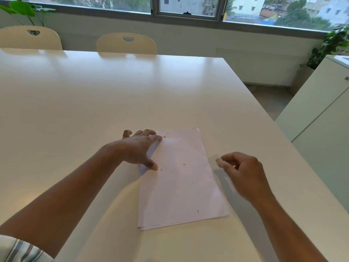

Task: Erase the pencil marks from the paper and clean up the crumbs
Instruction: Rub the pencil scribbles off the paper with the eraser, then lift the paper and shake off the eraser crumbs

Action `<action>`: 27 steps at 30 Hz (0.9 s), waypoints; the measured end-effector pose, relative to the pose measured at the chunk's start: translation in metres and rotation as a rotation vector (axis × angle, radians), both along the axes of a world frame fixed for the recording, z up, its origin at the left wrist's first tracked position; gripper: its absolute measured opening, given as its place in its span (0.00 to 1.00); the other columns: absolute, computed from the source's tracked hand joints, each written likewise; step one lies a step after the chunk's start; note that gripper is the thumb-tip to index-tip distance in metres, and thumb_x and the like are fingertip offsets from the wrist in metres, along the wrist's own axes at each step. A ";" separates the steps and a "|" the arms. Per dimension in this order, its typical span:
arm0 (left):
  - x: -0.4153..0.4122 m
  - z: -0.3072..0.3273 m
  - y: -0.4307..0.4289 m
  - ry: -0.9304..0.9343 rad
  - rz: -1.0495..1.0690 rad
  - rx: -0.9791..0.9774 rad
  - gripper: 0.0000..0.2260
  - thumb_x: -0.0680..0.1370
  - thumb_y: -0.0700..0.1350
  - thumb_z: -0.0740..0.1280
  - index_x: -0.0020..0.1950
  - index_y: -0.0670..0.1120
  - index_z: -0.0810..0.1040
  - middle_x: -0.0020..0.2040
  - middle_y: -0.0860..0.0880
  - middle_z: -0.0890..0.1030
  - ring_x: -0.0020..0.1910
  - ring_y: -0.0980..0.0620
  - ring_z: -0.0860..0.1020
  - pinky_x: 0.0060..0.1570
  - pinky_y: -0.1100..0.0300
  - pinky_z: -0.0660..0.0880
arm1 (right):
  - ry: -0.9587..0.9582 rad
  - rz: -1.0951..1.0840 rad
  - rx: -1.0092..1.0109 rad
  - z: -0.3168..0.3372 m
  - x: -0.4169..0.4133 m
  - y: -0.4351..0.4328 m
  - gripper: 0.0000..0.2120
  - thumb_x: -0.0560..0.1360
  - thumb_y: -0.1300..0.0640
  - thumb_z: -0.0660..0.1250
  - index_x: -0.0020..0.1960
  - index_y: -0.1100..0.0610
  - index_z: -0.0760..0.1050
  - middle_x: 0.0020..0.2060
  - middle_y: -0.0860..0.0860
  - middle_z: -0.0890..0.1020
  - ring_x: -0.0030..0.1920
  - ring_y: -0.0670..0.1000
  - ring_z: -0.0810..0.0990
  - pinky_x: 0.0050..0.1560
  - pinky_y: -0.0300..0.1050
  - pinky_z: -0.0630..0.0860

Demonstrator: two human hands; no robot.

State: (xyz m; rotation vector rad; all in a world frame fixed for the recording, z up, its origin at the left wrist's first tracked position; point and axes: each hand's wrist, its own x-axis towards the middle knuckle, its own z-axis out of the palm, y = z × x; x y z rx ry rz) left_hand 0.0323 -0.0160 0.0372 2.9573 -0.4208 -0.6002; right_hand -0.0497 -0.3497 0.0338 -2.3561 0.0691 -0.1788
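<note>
A white sheet of paper [181,178] lies on the white table [94,101] in front of me, on top of one or two more sheets. Several small dark eraser crumbs [183,164] are scattered over it. My left hand [138,149] lies flat on the paper's upper left corner, fingers spread and thumb on the sheet. My right hand [243,171] hovers just right of the paper, blurred, pinching a small pale eraser [219,162] between thumb and fingers.
Two cream chairs [126,43] stand at the table's far side. The table's right edge runs close to my right arm, with a white cabinet [321,118] beyond it. Potted plants [332,44] stand by the window.
</note>
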 end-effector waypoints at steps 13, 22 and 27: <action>-0.002 0.002 -0.003 0.000 0.025 -0.008 0.51 0.70 0.68 0.78 0.86 0.59 0.54 0.86 0.54 0.53 0.84 0.49 0.53 0.75 0.42 0.48 | 0.082 -0.174 0.153 -0.027 0.087 -0.020 0.06 0.76 0.53 0.78 0.42 0.53 0.84 0.37 0.45 0.85 0.43 0.49 0.85 0.43 0.41 0.74; -0.002 0.002 -0.003 0.006 0.029 -0.008 0.51 0.70 0.67 0.78 0.86 0.59 0.54 0.86 0.54 0.53 0.84 0.49 0.53 0.76 0.41 0.48 | 0.092 -0.232 0.034 -0.024 0.092 -0.021 0.08 0.75 0.49 0.77 0.43 0.52 0.83 0.39 0.47 0.86 0.46 0.55 0.85 0.50 0.50 0.82; -0.001 0.004 -0.006 0.002 0.021 0.002 0.51 0.70 0.67 0.78 0.86 0.58 0.55 0.85 0.54 0.54 0.84 0.49 0.54 0.75 0.41 0.48 | -0.152 -0.121 -0.111 -0.018 0.093 0.001 0.13 0.77 0.55 0.75 0.61 0.58 0.83 0.52 0.57 0.83 0.51 0.57 0.83 0.53 0.44 0.74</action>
